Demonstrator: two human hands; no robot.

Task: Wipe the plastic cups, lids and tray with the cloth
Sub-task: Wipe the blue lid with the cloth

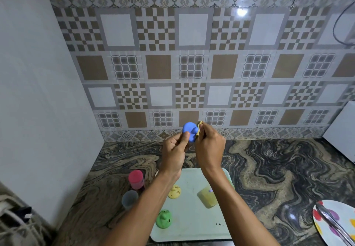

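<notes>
The tray [192, 226] lies at 6 o'clock, below your wrists. Above it your left hand [175, 149] pinches the blue lid [189, 130] by its lower edge; your right hand [209, 146] grips the cloth [198, 129] at the lid's 3 o'clock. Rotate the lid so the cloth rounds its knob.

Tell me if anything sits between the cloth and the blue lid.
Nothing visible does. The right hand pinches the cloth straight against the blue lid. The left hand grips the lid's lower edge and covers only that part.
</notes>
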